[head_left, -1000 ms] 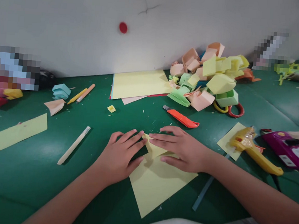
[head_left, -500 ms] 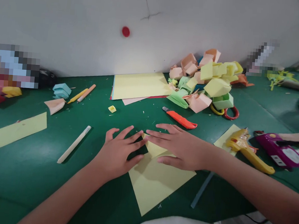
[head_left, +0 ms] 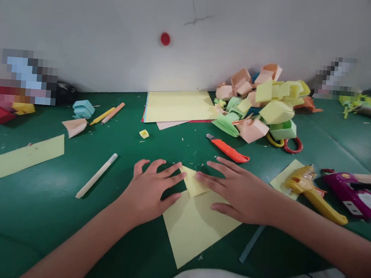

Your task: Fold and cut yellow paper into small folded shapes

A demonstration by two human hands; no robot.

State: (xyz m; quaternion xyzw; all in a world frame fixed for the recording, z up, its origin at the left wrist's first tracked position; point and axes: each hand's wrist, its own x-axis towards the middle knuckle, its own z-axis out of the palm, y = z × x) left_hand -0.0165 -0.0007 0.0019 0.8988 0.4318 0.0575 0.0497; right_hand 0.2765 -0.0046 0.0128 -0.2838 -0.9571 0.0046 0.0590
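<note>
A yellow sheet of paper [head_left: 193, 238] lies on the green table with its far corner folded over towards me, forming a small flap. My left hand [head_left: 154, 190] rests at the sheet's left side, fingers spread, its fingertips touching the far folded edge. Over the right part of the flap lies my right hand [head_left: 236, 188], flat with fingers apart, hiding some of the fold. Beyond it is an orange box cutter [head_left: 229, 149] with its blade end pointing left. A tiny yellow folded paper piece [head_left: 144, 134] sits ahead of my left hand.
A heap of folded paper boxes [head_left: 262, 102] stands by the wall, beside stacked sheets [head_left: 181, 106]. To the right are a yellow glue gun [head_left: 316, 194] and a purple power strip [head_left: 357, 195]. A pale stick [head_left: 96, 175] and a yellow strip [head_left: 23, 158] lie left.
My right hand has slid right along the fold, uncovering more of the flap. My left hand keeps nearly the same place on the paper. The view has shifted slightly.
</note>
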